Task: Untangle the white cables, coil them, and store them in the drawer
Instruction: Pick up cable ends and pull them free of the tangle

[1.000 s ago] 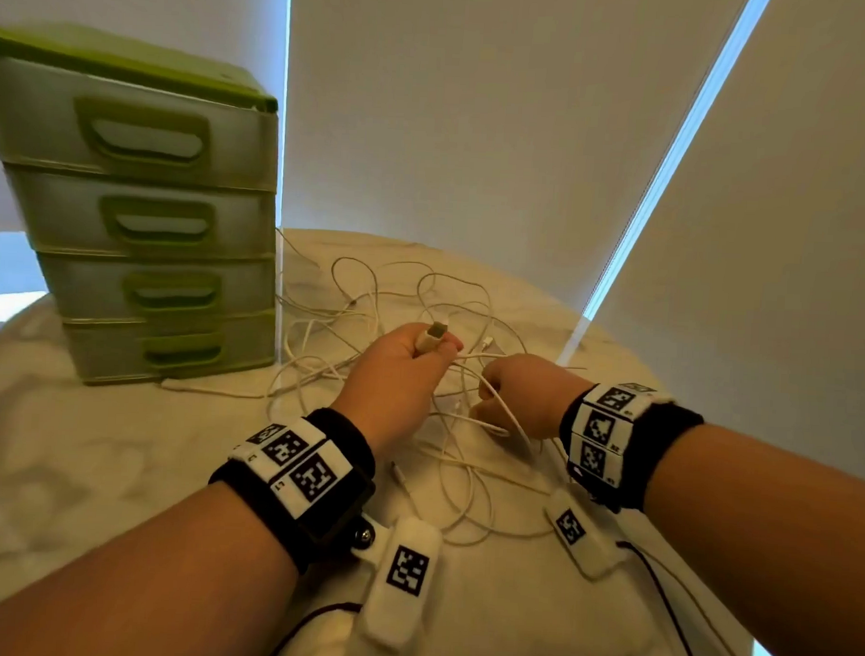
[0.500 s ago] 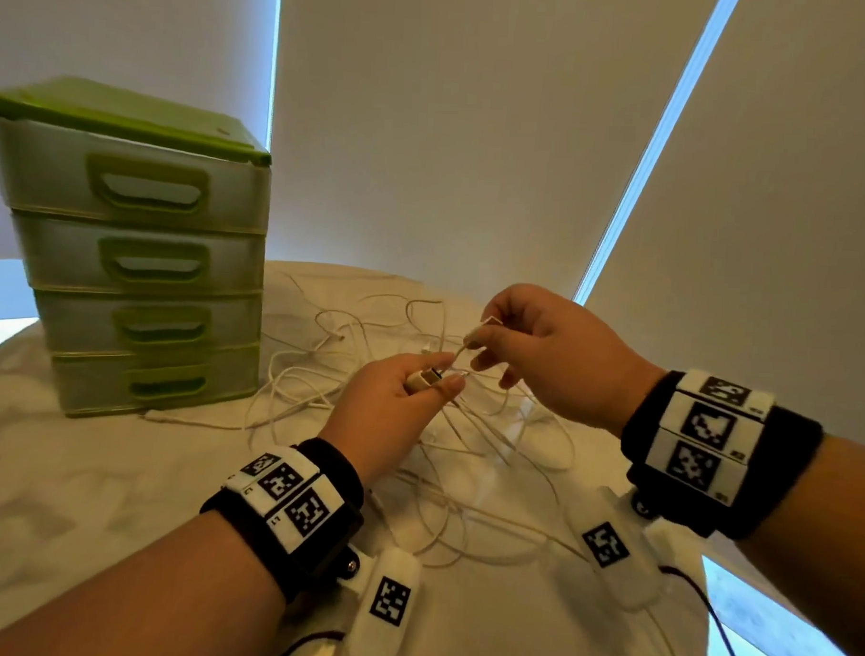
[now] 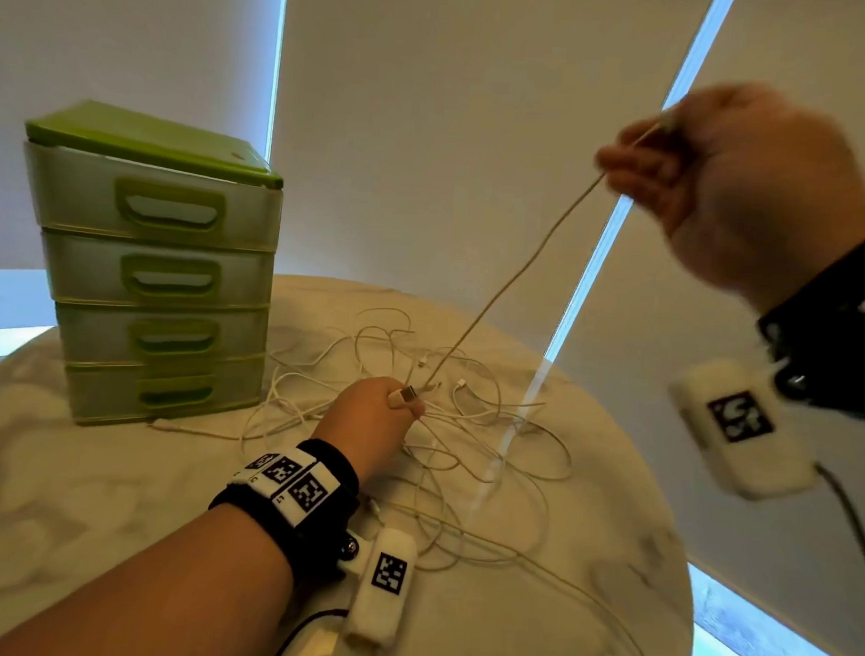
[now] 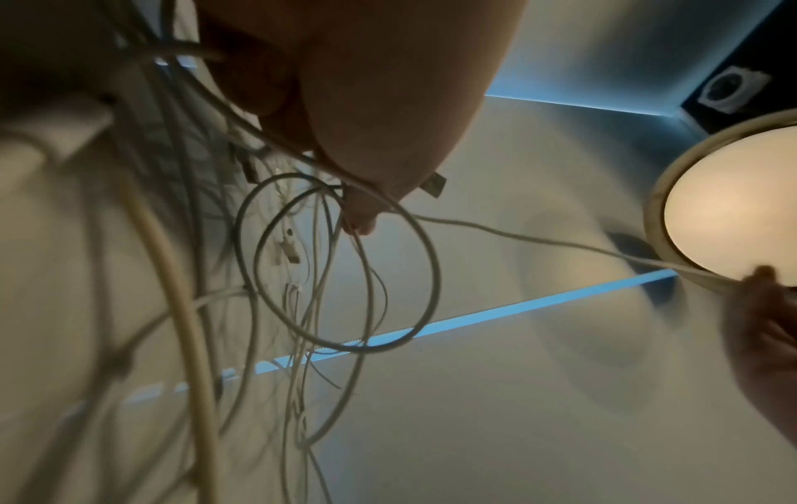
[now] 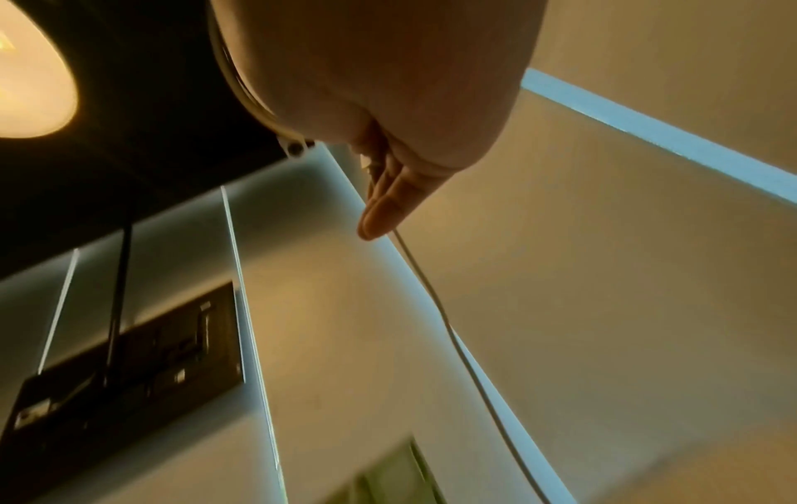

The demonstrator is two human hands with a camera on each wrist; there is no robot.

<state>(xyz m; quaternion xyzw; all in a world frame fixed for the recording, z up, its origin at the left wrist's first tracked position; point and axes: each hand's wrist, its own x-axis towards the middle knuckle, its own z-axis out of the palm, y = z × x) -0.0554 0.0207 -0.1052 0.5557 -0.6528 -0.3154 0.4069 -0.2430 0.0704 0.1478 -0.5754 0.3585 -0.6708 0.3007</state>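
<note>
A tangle of white cables (image 3: 445,442) lies on the round marble table (image 3: 91,486), just right of a green drawer unit (image 3: 160,276) with its drawers closed. My left hand (image 3: 372,419) stays low over the tangle and pinches a cable's USB plug (image 3: 404,395) between thumb and fingers. My right hand (image 3: 714,176) is raised high at the upper right and pinches one white cable (image 3: 517,272), which runs taut and straight from it down to the tangle by the left hand. The same cable (image 5: 435,300) trails from the right fingertips in the right wrist view. Loops (image 4: 345,266) hang below the left hand.
The drawer unit stands at the table's back left. Window blinds (image 3: 454,130) hang close behind the table. The table's front left and front right surfaces carry only stray cable ends. A lit ceiling lamp (image 4: 733,211) shows in the left wrist view.
My right hand rose from the tangle up and to the right, drawing one cable out taut. The left hand kept its hold on the plug in nearly the same place.
</note>
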